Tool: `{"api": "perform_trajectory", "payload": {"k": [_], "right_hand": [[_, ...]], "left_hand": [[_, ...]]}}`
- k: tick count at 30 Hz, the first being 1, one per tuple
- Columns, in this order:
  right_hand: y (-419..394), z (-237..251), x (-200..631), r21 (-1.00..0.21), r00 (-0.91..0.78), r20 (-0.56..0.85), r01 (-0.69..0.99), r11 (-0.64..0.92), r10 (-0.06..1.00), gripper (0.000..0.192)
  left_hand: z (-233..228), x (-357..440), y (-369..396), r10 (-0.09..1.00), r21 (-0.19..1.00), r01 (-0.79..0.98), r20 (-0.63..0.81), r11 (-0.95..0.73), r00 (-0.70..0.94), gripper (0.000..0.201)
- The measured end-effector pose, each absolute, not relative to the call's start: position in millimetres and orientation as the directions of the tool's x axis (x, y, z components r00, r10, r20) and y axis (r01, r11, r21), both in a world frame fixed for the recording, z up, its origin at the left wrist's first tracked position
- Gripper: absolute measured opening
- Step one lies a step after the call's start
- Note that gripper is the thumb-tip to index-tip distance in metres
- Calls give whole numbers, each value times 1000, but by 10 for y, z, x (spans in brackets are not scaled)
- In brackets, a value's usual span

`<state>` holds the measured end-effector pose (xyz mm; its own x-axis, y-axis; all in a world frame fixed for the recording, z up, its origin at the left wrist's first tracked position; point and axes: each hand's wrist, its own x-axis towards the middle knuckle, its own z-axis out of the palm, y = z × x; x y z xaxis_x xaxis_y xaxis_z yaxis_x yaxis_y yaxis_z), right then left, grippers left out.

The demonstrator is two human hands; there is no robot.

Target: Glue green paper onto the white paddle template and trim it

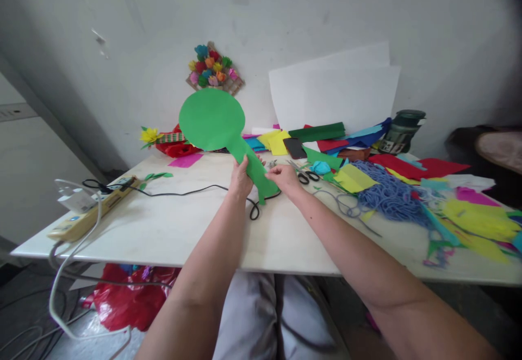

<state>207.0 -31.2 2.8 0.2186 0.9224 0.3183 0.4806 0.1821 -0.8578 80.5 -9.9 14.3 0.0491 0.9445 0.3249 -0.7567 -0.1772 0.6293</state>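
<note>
A green paper cutout (212,119), a big round disc with a long strip like a handle, is held tilted above the table. My left hand (241,179) grips the strip from its left side, the thumb in front and fingers behind. My right hand (283,178) pinches at the right edge of the strip near its lower end; fingertip detail is too small to tell. Black-handled scissors (309,177) lie on the table just right of my right hand. A black cord (191,190) runs beneath the cutout and loops below it.
A power strip (93,210) with chargers is at the left. Blue yarn (387,188) and coloured paper scraps (468,218) spread over the right. A phone (294,148), a dark green bottle (403,131) and white sheets (334,93) are at the back, near paper flowers (212,69).
</note>
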Motion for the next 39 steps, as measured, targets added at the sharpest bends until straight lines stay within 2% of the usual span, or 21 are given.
{"api": "perform_trajectory", "payload": {"k": [4,11,14,16,19,23,25,34,39], "right_hand": [[-302,33,2072,-898,230,294,398,186,928,18],[-448,212,2015,-991,241,132,41,126,962,16],[-459,231,2000,-993,256,114,-6,120,960,17],[-425,204,2008,-988,247,151,30,149,957,18],[-366,161,2032,-945,234,288,223,237,929,16],[-385,180,2029,-791,227,458,545,277,860,12],[-430,209,2011,-724,219,518,628,287,827,11],[-512,234,2025,-719,218,527,630,294,822,23],[-508,229,2027,-684,189,578,644,344,794,16]], "left_hand": [[147,833,-121,941,636,-747,337,-195,41,34],[107,886,-142,921,686,-702,372,-191,112,34],[107,903,-149,925,697,-692,361,-185,116,34],[122,912,-159,932,699,-692,346,-181,105,34],[153,926,-182,937,702,-692,332,-170,106,32],[186,932,-205,940,701,-694,323,-162,106,31],[193,927,-207,939,695,-701,327,-161,108,31],[198,887,-196,940,694,-699,326,-170,96,30],[179,877,-172,938,688,-706,332,-168,100,31]]}}
